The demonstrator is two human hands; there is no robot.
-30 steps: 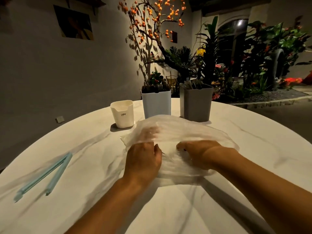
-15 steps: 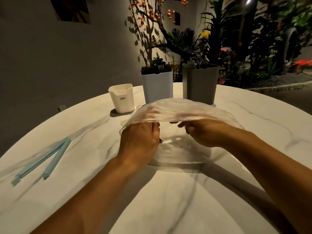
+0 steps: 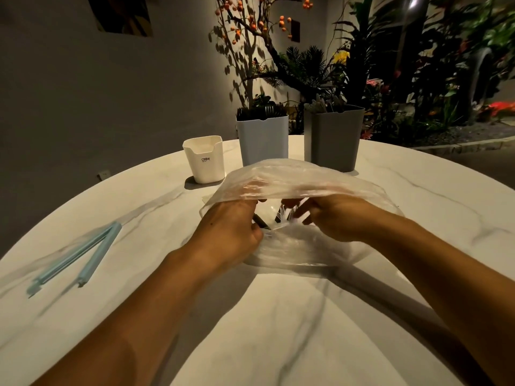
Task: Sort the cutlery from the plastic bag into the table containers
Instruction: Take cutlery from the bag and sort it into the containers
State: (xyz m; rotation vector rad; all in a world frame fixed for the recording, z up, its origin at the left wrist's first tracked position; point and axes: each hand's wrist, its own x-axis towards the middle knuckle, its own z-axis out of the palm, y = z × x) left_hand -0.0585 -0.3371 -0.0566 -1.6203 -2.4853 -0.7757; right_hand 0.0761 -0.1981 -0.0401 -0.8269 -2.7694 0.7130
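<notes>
Both hands now reach deeper into the plastic bag (image 3: 301, 179), its upper flap lifted higher. Left hand (image 3: 231, 232) grips a dark utensil (image 3: 260, 222); right hand (image 3: 334, 217) has fingers spread, apparently touching clear cutlery (image 3: 281, 215). Blue-grey container (image 3: 262, 140) and grey container (image 3: 331, 137) already hold pieces; white container (image 3: 204, 160) seems empty. Marble table (image 3: 278, 316); plants behind.

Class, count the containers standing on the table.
3: a white container at left, a light blue container in the middle, a grey container at right. None seems hidden behind the plastic bag.
</notes>
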